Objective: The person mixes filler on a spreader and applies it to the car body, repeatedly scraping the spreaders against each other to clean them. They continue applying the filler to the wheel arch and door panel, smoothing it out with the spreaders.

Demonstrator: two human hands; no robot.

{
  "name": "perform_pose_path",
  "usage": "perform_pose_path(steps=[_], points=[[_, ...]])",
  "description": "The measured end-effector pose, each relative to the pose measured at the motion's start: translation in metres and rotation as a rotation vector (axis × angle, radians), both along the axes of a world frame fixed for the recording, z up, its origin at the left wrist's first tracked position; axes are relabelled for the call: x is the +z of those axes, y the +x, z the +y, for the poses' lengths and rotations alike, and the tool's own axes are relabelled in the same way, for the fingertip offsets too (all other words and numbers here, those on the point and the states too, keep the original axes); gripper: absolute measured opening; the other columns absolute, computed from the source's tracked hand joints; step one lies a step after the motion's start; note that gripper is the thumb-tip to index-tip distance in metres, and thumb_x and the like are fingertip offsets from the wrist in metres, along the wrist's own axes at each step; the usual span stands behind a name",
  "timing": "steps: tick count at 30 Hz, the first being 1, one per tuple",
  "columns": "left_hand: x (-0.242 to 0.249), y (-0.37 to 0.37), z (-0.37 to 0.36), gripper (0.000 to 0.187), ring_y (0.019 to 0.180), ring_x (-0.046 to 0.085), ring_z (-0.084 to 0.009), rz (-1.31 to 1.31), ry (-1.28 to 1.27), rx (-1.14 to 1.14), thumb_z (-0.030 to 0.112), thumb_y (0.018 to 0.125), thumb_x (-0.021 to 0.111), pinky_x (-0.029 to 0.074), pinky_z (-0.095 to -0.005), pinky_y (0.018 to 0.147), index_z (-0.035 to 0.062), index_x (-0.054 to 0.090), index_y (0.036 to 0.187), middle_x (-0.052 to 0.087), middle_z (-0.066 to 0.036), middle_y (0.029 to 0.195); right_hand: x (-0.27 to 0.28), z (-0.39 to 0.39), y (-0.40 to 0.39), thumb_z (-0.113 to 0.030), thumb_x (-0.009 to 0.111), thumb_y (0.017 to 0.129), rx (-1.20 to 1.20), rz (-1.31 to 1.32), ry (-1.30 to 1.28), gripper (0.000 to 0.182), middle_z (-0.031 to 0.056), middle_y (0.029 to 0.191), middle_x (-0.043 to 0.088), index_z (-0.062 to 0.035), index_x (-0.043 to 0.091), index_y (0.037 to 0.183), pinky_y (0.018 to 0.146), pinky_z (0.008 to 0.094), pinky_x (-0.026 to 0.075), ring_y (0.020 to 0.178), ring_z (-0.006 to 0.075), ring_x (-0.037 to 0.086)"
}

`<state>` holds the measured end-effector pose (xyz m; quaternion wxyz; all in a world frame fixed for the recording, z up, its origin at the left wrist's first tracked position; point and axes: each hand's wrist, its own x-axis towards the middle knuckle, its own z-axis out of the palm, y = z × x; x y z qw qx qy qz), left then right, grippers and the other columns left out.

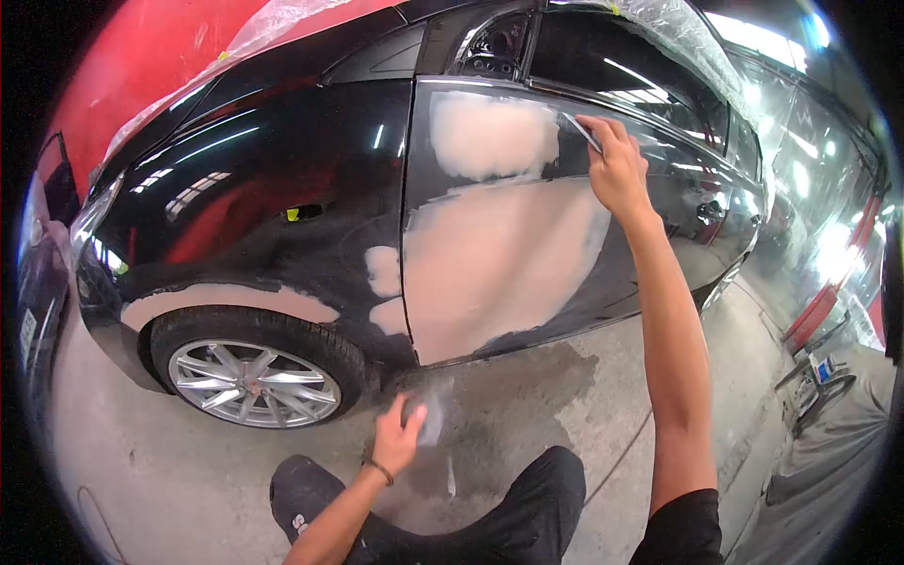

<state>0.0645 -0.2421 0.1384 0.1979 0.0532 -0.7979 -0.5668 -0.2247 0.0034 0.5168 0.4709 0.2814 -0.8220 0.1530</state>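
Observation:
A black car door (650, 212) in front of me carries a small upper patch of pinkish body filler (494, 137) and a larger lower patch of body filler (499, 264). My right hand (617, 169) is closed on a thin grey flat piece (584, 134), held edge-on by the right border of the upper patch. Its exact kind does not show. Low down, below the door's bottom edge, my left hand (397, 435) curls round a blurred translucent object (433, 414), its shape smeared by motion.
The black front fender (273, 207) has filler along its wheel arch, above a silver-spoked wheel (254, 381). Plastic sheeting (678, 42) covers the roof. Wet patches (556, 377) darken the concrete floor. A red post (833, 273) stands at right, and my knees (541, 499) are below.

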Motion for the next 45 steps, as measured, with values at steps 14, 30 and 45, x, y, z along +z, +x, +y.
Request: perform_pose_path(steps=[14,30,45], points=[[-0.142,0.031,-0.015,0.063,0.103,0.072,-0.0502,-0.245,-0.093,0.104,0.042,0.101,0.066,0.056,-0.0513,0.089,-0.0066,0.060,0.142,0.073,-0.034,0.102,0.006,-0.016,-0.004,-0.001,0.058,0.093,-0.103,0.064,0.031,0.046,0.0029,0.134,0.068,-0.0250,0.069,0.131,0.108,0.0599,0.040,0.127,0.0312,0.060],[-0.165,0.034,-0.022,0.066,0.102,0.071,-0.0518,-0.403,-0.104,0.055,0.048,0.100,0.066,0.056,-0.0539,0.090,-0.0025,0.061,0.142,0.072,-0.035,0.104,-0.005,-0.016,-0.026,0.005,0.059,0.086,-0.048,0.230,0.107,0.053,0.0022,0.134,0.069,-0.0250,0.070,0.128,0.110,0.0554,0.040,0.130,0.0302,0.061],[-0.137,0.032,-0.023,0.063,0.110,0.069,-0.0517,-0.432,-0.071,0.045,0.044,0.101,0.065,0.054,-0.0541,0.095,-0.0032,0.060,0.143,0.072,-0.035,0.109,0.034,-0.024,-0.026,0.002,0.060,0.086,-0.108,0.000,0.145,0.052,0.0022,0.132,0.069,-0.0260,0.071,0.128,0.106,0.0586,0.041,0.127,0.0316,0.061]])
